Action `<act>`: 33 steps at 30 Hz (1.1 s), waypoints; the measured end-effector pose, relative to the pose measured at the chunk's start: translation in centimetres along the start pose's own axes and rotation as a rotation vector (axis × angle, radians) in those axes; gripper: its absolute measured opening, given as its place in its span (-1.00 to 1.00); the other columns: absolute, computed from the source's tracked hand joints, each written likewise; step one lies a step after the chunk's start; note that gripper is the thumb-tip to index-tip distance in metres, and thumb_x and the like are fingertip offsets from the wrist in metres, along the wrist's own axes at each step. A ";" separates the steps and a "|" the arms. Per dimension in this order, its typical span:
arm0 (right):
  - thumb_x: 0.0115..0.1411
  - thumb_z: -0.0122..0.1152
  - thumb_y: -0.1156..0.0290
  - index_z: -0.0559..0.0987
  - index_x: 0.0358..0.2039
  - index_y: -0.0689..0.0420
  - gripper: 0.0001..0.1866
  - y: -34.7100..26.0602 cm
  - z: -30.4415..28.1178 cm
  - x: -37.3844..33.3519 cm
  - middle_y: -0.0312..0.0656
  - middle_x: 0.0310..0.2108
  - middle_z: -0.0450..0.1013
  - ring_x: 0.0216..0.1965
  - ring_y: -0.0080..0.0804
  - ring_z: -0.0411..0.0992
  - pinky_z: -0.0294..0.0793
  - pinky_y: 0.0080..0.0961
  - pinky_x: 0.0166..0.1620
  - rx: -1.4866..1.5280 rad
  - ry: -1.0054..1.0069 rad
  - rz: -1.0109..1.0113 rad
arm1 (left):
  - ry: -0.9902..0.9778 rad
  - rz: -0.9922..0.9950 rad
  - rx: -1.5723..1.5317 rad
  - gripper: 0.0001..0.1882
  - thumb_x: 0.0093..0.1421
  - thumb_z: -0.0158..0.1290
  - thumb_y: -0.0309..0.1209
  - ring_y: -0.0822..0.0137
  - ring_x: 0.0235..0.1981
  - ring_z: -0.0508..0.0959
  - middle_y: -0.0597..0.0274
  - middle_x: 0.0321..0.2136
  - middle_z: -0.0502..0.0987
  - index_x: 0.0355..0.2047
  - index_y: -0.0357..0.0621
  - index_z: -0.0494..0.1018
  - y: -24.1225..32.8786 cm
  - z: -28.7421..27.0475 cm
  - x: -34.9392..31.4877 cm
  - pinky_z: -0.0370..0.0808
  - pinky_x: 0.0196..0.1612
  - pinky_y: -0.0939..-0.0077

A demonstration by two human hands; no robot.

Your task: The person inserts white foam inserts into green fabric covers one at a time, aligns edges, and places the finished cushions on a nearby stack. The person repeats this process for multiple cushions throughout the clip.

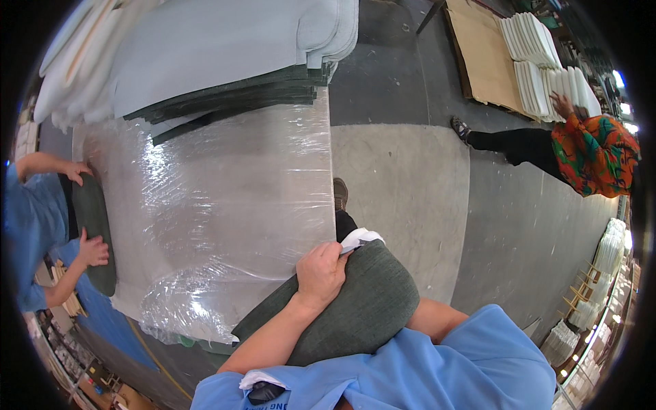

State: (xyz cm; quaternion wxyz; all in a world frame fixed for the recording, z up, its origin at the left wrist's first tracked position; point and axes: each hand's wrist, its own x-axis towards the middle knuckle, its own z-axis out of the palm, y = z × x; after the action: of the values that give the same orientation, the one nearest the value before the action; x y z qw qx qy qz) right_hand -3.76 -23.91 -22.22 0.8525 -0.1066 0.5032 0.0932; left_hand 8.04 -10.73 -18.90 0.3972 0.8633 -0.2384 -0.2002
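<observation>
The green cushion [372,301] lies against the blue shirt [437,372], by the film-covered table [232,184]. The left hand [321,273] pinches its edge near white padding [362,237]; the right hand's fingers are hidden, their state unclear. A firm, even pinch should limit slipping.

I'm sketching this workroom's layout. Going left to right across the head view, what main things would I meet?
A co-worker's blue shirt → that co-worker's dark green cushion → the wearer's dark green cushion, gripped by the left hand → a flat tan board → another person's patterned top.
</observation>
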 end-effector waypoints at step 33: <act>0.46 0.22 0.39 0.53 -0.22 0.10 -0.90 -15.6 5.5 -1.0 -0.40 -0.30 0.48 -0.27 -0.61 0.41 0.51 -0.52 -0.21 -1.498 -0.740 -0.109 | -0.117 0.104 -0.012 -0.80 0.31 0.25 -0.35 -0.06 -0.28 0.58 0.03 -0.29 0.58 -0.20 -0.24 0.58 1.3 -1.1 -1.3 0.48 -0.23 0.13</act>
State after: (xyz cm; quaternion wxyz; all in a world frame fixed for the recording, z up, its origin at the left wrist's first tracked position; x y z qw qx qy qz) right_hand 4.55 -37.43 -17.38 0.6696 -0.6316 -0.0099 0.3907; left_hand 7.22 -10.05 -17.06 0.3977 0.8341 -0.3045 -0.2311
